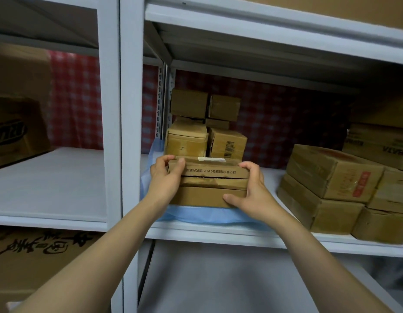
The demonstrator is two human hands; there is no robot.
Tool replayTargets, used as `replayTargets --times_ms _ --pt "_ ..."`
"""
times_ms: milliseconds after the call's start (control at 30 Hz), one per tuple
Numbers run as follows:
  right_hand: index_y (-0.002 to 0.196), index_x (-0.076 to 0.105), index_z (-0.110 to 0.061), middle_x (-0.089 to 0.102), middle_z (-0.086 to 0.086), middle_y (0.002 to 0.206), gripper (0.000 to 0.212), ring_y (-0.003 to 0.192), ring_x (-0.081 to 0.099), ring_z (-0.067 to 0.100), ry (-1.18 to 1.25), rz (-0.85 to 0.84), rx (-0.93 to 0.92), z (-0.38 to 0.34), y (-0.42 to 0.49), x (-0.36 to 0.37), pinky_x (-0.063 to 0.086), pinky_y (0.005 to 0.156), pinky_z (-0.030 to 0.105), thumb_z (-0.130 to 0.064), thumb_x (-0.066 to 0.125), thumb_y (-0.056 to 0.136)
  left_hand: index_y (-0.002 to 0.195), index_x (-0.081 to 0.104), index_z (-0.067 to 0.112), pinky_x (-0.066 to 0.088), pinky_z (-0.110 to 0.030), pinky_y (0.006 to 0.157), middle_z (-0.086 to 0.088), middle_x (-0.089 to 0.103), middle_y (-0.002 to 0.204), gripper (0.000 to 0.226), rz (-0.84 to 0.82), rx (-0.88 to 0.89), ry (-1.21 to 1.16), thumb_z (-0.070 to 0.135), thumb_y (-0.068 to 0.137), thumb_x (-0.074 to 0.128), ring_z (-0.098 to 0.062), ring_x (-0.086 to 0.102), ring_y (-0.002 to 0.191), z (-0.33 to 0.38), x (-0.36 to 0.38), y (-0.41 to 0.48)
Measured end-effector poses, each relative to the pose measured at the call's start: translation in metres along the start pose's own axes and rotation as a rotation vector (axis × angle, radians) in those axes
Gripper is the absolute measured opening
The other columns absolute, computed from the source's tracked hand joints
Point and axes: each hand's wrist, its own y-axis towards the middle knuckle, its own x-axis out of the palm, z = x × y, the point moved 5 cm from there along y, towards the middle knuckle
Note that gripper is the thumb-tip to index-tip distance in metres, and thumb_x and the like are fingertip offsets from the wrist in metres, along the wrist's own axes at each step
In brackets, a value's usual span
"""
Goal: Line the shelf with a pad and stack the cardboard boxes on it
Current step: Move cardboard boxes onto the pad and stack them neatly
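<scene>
Hanging across the back of both bays: a red checked cloth (286,114). Sitting in the left bay, at its left side: a big brown carton (15,132) showing a dark printed logo, with a plainer carton (19,68) looming just behind and above it. Lying below, at lower left: a brush-lettered carton (37,256). Resting at upper right, cropped by the frame: a topmost carton (331,7).

Pale grey metal rack (241,30) fills the view, thick upright post (130,109) at left. Far behind, red-and-white checked cloth (286,114) sits in shadow; light catches the left shelf board (49,184).
</scene>
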Motion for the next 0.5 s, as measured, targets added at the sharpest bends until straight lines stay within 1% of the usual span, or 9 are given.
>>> replayTargets --times_ms 67,133,167,233,300,333,400,467,500 --pt "0.131 0.024 -0.044 0.031 -0.003 0.144 0.081 0.13 0.038 0.016 0.018 0.036 -0.02 -0.003 -0.001 -0.004 0.035 0.111 0.033 -0.031 0.082 0.075 0.127 0.048 0.032 0.038 -0.035 0.103 0.005 0.041 0.135 0.04 0.005 0.022 -0.032 0.056 0.095 0.049 -0.017 0.045 0.122 0.005 -0.002 -0.003" --pt "0.136 0.02 -0.053 0.029 -0.009 0.147 0.094 0.134 0.036 0.017 0.034 0.074 -0.064 -0.01 -0.002 -0.016 0.035 0.113 0.041 -0.041 0.084 0.069 0.123 0.05 0.036 0.036 -0.031 0.097 0.009 0.049 0.131 0.037 -0.009 0.055 -0.062 0.059 0.095 0.046 -0.013 0.048 0.119 0.016 -0.006 -0.006" --pt "0.138 0.016 -0.057 0.024 -0.013 0.15 0.101 0.138 0.032 0.017 0.037 0.064 -0.077 -0.013 -0.001 -0.022 0.033 0.115 0.044 -0.045 0.084 0.065 0.121 0.051 0.039 0.036 -0.032 0.099 0.012 0.052 0.129 0.036 -0.026 0.075 -0.056 0.062 0.094 0.044 -0.012 0.049 0.119 0.023 -0.009 -0.006" --pt "0.143 0.002 -0.058 0.009 -0.02 0.157 0.118 0.145 0.022 0.017 -0.012 -0.031 -0.078 -0.015 0.001 -0.032 0.027 0.118 0.045 -0.047 0.086 0.061 0.117 0.053 0.047 0.036 -0.041 0.109 0.016 0.057 0.127 0.037 -0.056 0.103 -0.024 0.07 0.091 0.041 -0.012 0.05 0.121 0.037 -0.016 -0.003" --pt "0.146 -0.011 -0.053 0.0 -0.021 0.159 0.13 0.147 0.015 0.016 -0.098 -0.133 -0.09 -0.016 0.002 -0.036 0.022 0.12 0.045 -0.039 0.088 0.063 0.114 0.054 0.048 0.033 -0.045 0.112 0.017 0.056 0.126 0.039 -0.072 0.102 -0.013 0.074 0.089 0.038 -0.014 0.049 0.124 0.049 -0.022 0.0" --pt "0.147 -0.014 -0.051 0.001 -0.02 0.16 0.133 0.148 0.015 0.015 -0.123 -0.143 -0.105 -0.017 0.003 -0.037 0.022 0.121 0.044 -0.034 0.089 0.065 0.116 0.054 0.047 0.033 -0.045 0.113 0.016 0.055 0.127 0.04 -0.079 0.083 -0.011 0.073 0.09 0.037 -0.015 0.049 0.125 0.051 -0.023 0.003" --pt "0.149 -0.014 -0.046 0.014 -0.015 0.159 0.134 0.145 0.024 0.014 -0.112 -0.073 -0.121 -0.016 0.004 -0.04 0.026 0.119 0.043 -0.027 0.089 0.065 0.127 0.052 0.042 0.032 -0.043 0.115 0.014 0.053 0.129 0.048 -0.097 0.051 -0.015 0.071 0.092 0.036 -0.016 0.048 0.128 0.054 -0.022 0.007" --pt "0.149 -0.007 -0.049 0.027 -0.012 0.153 0.133 0.14 0.031 0.013 -0.048 0.007 -0.089 -0.011 0.006 -0.045 0.029 0.118 0.043 -0.029 0.092 0.061 0.126 0.055 0.042 0.033 -0.041 0.114 0.013 0.052 0.129 0.048 -0.146 0.039 -0.023 0.071 0.092 0.037 -0.016 0.048 0.127 0.053 -0.019 0.003" --pt "0.148 -0.003 -0.052 0.029 -0.011 0.153 0.132 0.14 0.032 0.014 -0.013 0.035 -0.062 -0.008 0.006 -0.048 0.029 0.117 0.044 -0.034 0.093 0.058 0.125 0.056 0.043 0.035 -0.04 0.112 0.012 0.053 0.131 0.049 -0.17 0.044 -0.031 0.072 0.091 0.037 -0.016 0.049 0.126 0.056 -0.018 0.004"
